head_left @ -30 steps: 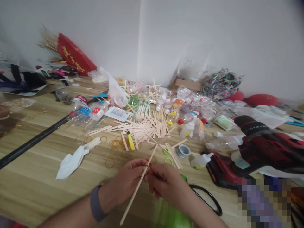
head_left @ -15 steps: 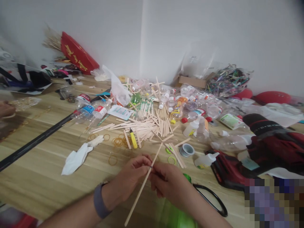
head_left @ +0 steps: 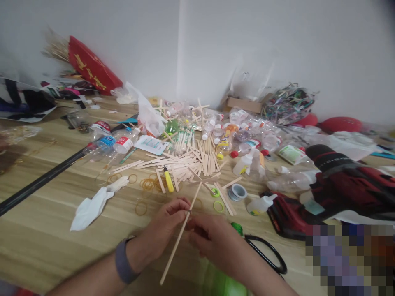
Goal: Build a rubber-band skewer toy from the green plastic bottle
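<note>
A long thin wooden stick (head_left: 174, 257) slants over the table edge, its far end near a pile of flat craft sticks (head_left: 188, 162). My left hand (head_left: 165, 226) pinches it near the middle between thumb and fingers. A short dark strand (head_left: 189, 211), perhaps wire, crosses the stick at the pinch. Beside it, my right hand (head_left: 212, 236) has its fingers curled together against the strand; what they grip is hidden. Below the right hand lies a blurred green bottle (head_left: 224, 283), with a black loop handle (head_left: 268, 248) to its right.
A red-black power drill (head_left: 333, 189) lies on the right. A grey spool (head_left: 237, 192), glue bottle (head_left: 261, 204) and yellow-handled tool (head_left: 168, 181) lie ahead. Plastic bottles (head_left: 247, 146) crowd the back. White gloves (head_left: 92, 207) and a black bar (head_left: 46, 181) are left.
The whole view has shifted, so things appear slightly further left. My right hand's fingers have moved a little around the strand; the left keeps its pinch on the stick.
</note>
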Available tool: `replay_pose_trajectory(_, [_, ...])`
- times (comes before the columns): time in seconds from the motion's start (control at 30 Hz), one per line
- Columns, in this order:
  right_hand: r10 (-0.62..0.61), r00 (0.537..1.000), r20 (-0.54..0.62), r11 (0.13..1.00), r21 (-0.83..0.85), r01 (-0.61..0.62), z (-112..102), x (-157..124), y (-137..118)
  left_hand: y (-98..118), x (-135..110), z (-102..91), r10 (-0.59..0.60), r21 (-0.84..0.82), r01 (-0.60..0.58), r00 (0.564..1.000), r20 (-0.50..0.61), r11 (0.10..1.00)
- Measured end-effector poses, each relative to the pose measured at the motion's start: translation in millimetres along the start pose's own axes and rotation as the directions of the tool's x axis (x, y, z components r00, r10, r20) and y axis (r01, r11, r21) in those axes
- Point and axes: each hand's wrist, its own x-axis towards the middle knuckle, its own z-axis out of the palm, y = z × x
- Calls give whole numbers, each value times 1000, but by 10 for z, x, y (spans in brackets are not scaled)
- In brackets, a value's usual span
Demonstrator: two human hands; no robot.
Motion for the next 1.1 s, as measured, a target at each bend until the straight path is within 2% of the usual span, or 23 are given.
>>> replay_pose_trajectory(0.23, [-4, 1000, -22, 1000, -24, 4, -7, -81, 28, 12, 5, 3, 33, 96, -32, 999, -15, 995])
replay_pose_trajectory(0.47, [-67, 984, -165, 998, -23, 64, -13, -239, 115, 24, -8, 24, 42, 196, -33, 998, -40, 980])
replay_pose_trajectory(0.57, [-139, 943, -303, 990, -37, 134, -3, -377, 165, 48, -13, 45, 22, 241, -4, 997, -73, 970])
replay_pose_trajectory(0.6, [-185, 914, -362, 983, -75, 169, 3, -449, 198, 56, -12, 51, 12, 255, 11, 996, -86, 967])
replay_pose_trajectory(0.67, [-306, 815, -491, 950, -213, 228, 6, -638, 310, 65, -6, 54, 0, 270, 31, 993, -114, 962])
replay_pose_trajectory(0.73, [-402, 672, -621, 904, -385, 185, -29, -873, 504, 62, 6, 48, 7, 264, 30, 990, -140, 964])
replay_pose_trajectory(0.77, [-387, 594, -706, 903, -420, 90, -70, -994, 633, 57, 13, 43, 9, 252, 28, 989, -145, 967])
replay_pose_trajectory(0.8, [-375, 451, -810, 903, -430, -21, -132, -1110, 778, 51, 18, 39, 8, 234, 27, 989, -147, 972])
replay_pose_trajectory(0.83, [-281, 290, -915, 912, -349, -217, -211, -1215, 935, 46, 22, 37, 0, 216, 32, 989, -146, 976])
replay_pose_trajectory(0.87, [-166, 141, -976, 886, -211, -413, -305, -1304, 1096, 43, 24, 37, -8, 198, 37, 989, -145, 980])
replay_pose_trajectory(0.9, [-80, 102, -992, 830, -123, -544, -406, -1375, 1255, 42, 25, 39, -14, 184, 41, 990, -142, 982])
replay_pose_trajectory(0.93, [-52, 101, -993, 807, -102, -581, -506, -1428, 1407, 44, 24, 43, -19, 175, 44, 990, -141, 984])
replay_pose_trajectory(1.03, [-10, 195, -981, 789, -127, -602, -719, -1492, 1772, 57, 22, 61, -32, 185, 57, 990, -134, 981])
replay_pose_trajectory(1.1, [24, 240, -970, 788, -130, -602, -764, -1484, 1920, 62, 27, 69, -28, 203, 55, 991, -130, 978])
